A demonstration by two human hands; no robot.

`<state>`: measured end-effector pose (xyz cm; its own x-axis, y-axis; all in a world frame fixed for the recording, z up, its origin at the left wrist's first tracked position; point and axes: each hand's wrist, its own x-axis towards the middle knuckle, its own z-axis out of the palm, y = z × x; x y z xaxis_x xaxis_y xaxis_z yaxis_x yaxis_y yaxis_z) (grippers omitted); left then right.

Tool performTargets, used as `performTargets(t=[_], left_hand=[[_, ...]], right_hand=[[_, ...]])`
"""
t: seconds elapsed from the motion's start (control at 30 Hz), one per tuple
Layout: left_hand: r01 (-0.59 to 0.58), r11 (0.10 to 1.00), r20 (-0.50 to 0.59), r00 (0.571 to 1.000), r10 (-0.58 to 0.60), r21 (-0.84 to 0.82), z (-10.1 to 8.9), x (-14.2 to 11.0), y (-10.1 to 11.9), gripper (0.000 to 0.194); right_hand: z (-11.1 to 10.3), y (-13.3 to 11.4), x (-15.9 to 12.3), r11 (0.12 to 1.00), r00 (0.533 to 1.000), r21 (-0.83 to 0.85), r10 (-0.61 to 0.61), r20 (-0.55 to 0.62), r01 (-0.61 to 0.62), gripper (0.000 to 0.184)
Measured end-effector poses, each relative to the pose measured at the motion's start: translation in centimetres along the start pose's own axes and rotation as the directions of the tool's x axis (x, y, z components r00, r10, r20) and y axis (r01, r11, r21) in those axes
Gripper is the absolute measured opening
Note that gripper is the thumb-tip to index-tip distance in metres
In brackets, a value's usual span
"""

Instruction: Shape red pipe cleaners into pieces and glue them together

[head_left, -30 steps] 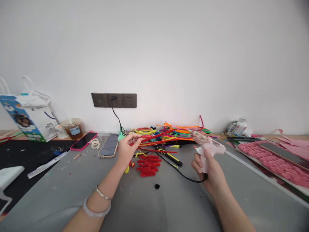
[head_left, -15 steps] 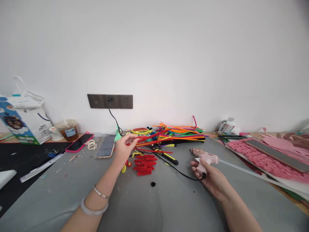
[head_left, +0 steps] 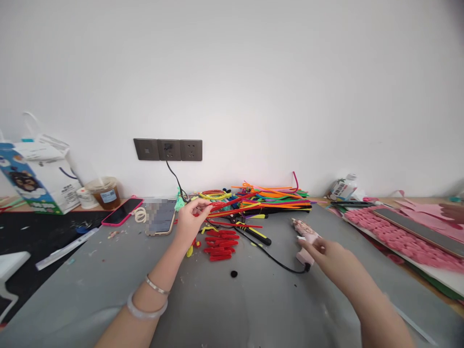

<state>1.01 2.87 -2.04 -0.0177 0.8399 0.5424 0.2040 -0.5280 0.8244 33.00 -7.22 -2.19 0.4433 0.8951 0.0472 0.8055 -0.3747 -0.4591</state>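
Note:
My left hand (head_left: pixel 195 215) is closed in a pinch on red pipe cleaners (head_left: pixel 235 199) that stretch right over the pile. Below it lies a stack of folded red pipe cleaners (head_left: pixel 220 245). On the right, my right hand (head_left: pixel 324 249) has its fingers closed at the rear and grip of a pale pink glue gun (head_left: pixel 303 227), whose nozzle points away to the left. A pale glue stick (head_left: pixel 413 323) shows beyond my right forearm; whether it still joins the gun is hidden. Yellow-and-black handled pliers (head_left: pixel 257 235) lie between my hands.
Multicoloured pipe cleaners (head_left: pixel 279 195) lie along the wall. A black cord (head_left: pixel 271 258) runs from the gun across the mat. At left are two phones (head_left: pixel 123 211) and a drink cup (head_left: pixel 105 193); at right, pink braided material (head_left: pixel 384 232) and another person's hand (head_left: pixel 451 211).
My right hand has shifted from under the glue gun's grip to its rear, with its back turned up. The glue stick's visible end now lies lower. My left hand keeps its pinch.

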Motion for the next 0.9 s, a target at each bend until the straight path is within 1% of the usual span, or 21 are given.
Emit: performTargets(t=[0.03,0.07,0.1,0.13,0.17,0.2,0.23,0.27,0.3,0.4,0.47,0.53,0.57,0.6,0.63,0.67,0.73,0.77,0.8,0.83,0.9], left_hand=[[0.004,1.000,0.003,1.000,-0.004,-0.004,0.0,0.0,0.0,0.015],[0.009,1.000,0.004,1.000,-0.009,-0.007,0.0,0.0,0.0,0.016],[0.016,1.000,0.005,1.000,-0.016,-0.011,-0.1,0.0,0.0,0.016],[0.023,1.000,0.003,1.000,-0.023,-0.016,-0.1,0.1,0.0,0.016],[0.029,0.999,-0.001,1.000,-0.029,-0.023,-0.1,0.1,0.0,0.016],[0.033,0.999,-0.005,0.999,-0.033,-0.031,-0.2,0.2,-0.1,0.016],[0.036,0.999,-0.009,0.999,-0.037,-0.040,-0.2,0.2,-0.1,0.016],[0.038,0.998,-0.013,0.999,-0.039,-0.048,-0.2,0.3,-0.1,0.016],[0.039,0.998,-0.017,0.999,-0.040,-0.054,-0.2,0.3,-0.1,0.016],[0.042,0.998,-0.014,0.999,-0.042,-0.055,-0.1,0.3,-0.1,0.016],[0.048,0.998,-0.005,0.999,-0.048,-0.044,-0.1,0.2,-0.1,0.015],[0.063,0.997,0.006,0.998,-0.063,-0.034,0.0,0.1,-0.2,0.015],[0.069,0.997,0.012,0.998,-0.069,-0.031,0.0,0.0,-0.2,0.015],[0.073,0.997,0.019,0.997,-0.072,-0.029,0.1,0.0,-0.3,0.015],[0.072,0.997,0.025,0.997,-0.071,-0.027,0.1,0.0,-0.4,0.015],[0.067,0.997,0.029,0.997,-0.066,-0.025,0.1,-0.1,-0.5,0.015],[0.059,0.998,0.031,0.998,-0.058,-0.022,0.2,-0.1,-0.5,0.016],[0.057,0.998,0.032,0.998,-0.057,-0.021,0.2,-0.1,-0.4,0.016],[0.058,0.998,0.037,0.998,-0.057,-0.017,0.3,-0.2,-0.3,0.016],[0.059,0.998,0.043,0.997,-0.058,-0.008,0.4,-0.2,-0.2,0.016],[0.061,0.998,0.066,0.996,-0.062,0.020,0.5,-0.3,0.1,0.014]], right_hand=[[0.2,-1.6,-0.3,0.992,0.993,0.046,-0.112,-0.024,0.113,0.036],[0.6,-3.3,-0.5,0.963,0.970,0.118,-0.242,-0.019,0.242,0.029],[1.1,-5.2,-0.8,0.903,0.919,0.206,-0.392,0.039,0.376,0.021],[1.7,-7.0,-0.9,0.834,0.845,0.271,-0.523,0.110,0.481,0.013],[2.4,-8.6,-1.0,0.780,0.774,0.285,-0.612,0.165,0.556,0.009],[3.0,-10.1,-1.0,0.740,0.718,0.268,-0.669,0.193,0.617,0.012],[3.6,-11.3,-1.0,0.711,0.679,0.230,-0.703,0.209,0.665,0.014],[4.2,-12.1,-0.9,0.692,0.652,0.184,-0.721,0.235,0.698,0.017],[4.7,-12.7,-0.8,0.682,0.637,0.152,-0.726,0.260,0.715,0.018],[5.8,-13.2,-0.3,0.650,0.579,0.165,-0.744,0.333,0.741,0.018],[6.0,-13.0,0.0,0.636,0.549,0.223,-0.760,0.347,0.739,0.019],[5.7,-12.5,0.2,0.628,0.535,0.313,-0.774,0.338,0.712,0.017],[5.4,-12.2,0.4,0.629,0.532,0.376,-0.777,0.337,0.680,0.014],[5.0,-11.9,0.6,0.629,0.524,0.452,-0.777,0.349,0.632,0.010],[4.4,-11.5,0.8,0.638,0.517,0.527,-0.768,0.378,0.562,0.006],[3.8,-11.1,1.1,0.650,0.500,0.592,-0.754,0.426,0.476,0.004],[2.5,-10.3,1.9,0.670,0.442,0.666,-0.732,0.519,0.327,0.012],[1.9,-9.9,2.3,0.666,0.438,0.690,-0.730,0.524,0.284,0.015],[1.3,-9.6,2.7,0.653,0.450,0.714,-0.732,0.511,0.252,0.017],[0.9,-9.3,3.1,0.633,0.482,0.743,-0.732,0.482,0.218,0.020],[0.5,-9.2,3.7,0.562,0.598,0.820,-0.696,0.397,0.109,0.024]])
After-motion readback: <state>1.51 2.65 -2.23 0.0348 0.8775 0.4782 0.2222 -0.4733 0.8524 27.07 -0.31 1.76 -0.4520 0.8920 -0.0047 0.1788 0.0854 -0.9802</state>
